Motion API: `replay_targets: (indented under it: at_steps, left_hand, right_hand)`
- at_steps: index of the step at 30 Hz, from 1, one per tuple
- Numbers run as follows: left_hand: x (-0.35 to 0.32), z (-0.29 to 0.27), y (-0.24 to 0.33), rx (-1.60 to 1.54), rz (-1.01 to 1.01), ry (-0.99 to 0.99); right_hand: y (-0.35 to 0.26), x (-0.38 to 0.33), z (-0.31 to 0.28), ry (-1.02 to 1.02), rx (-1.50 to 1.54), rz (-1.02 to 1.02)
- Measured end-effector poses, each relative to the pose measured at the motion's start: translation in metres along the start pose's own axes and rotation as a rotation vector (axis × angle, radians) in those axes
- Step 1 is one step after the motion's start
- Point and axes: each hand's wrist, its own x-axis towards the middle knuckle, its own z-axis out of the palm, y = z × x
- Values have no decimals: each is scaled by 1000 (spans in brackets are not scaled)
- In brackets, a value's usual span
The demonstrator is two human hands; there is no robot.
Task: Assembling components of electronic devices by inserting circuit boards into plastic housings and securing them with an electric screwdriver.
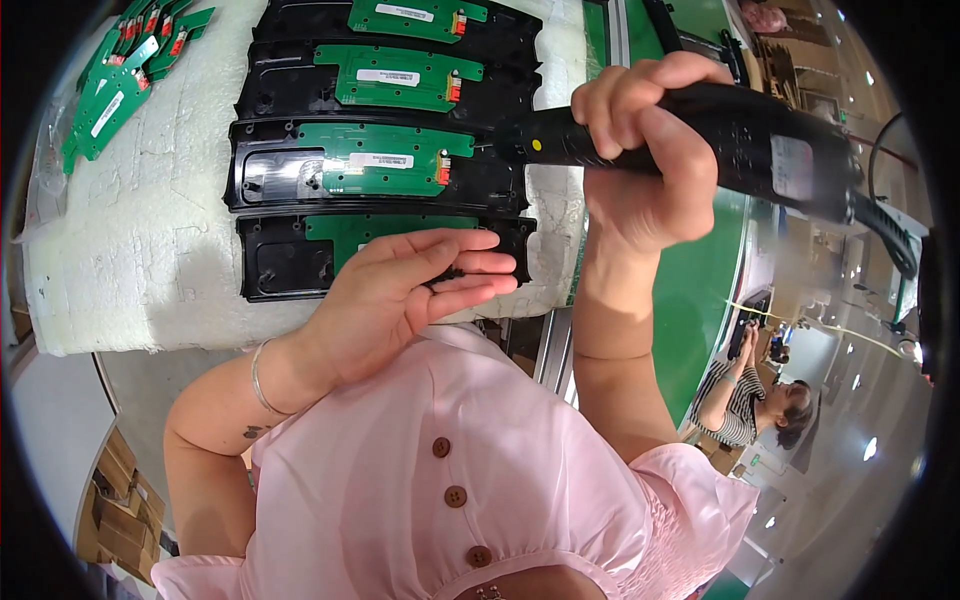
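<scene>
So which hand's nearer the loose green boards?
Left. The left hand is below and right of the loose green boards; the right hand, holding the black tool, is farther right.

Screwdriver (735,140): black, powered, yellow dot near the nose, pale label on the body, cable at the rear. Gripped in the right hand (650,150), roughly level, nose pointing left, bit at the right end of a board. Board (390,145): green, white label strip, red-and-white connector near its right end; seated in a black, curved shell (265,180), third from the top. Small dark parts (446,278): in the cupped left hand (395,280), too small to identify.
</scene>
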Motion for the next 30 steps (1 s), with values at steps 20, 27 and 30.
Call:
replay_targets:
  at_steps: [20, 27, 30]
  left_hand:
    - [5, -9, 2, 174, 163, 153]
    - [8, -12, 1, 60, 194, 116]
    - [9, -10, 1, -40, 188, 106]
  right_hand:
    - [14, 13, 4, -105, -1, 80]
    - [6, 14, 6, -64, -12, 70]
    - [-39, 0, 8, -232, 154, -35]
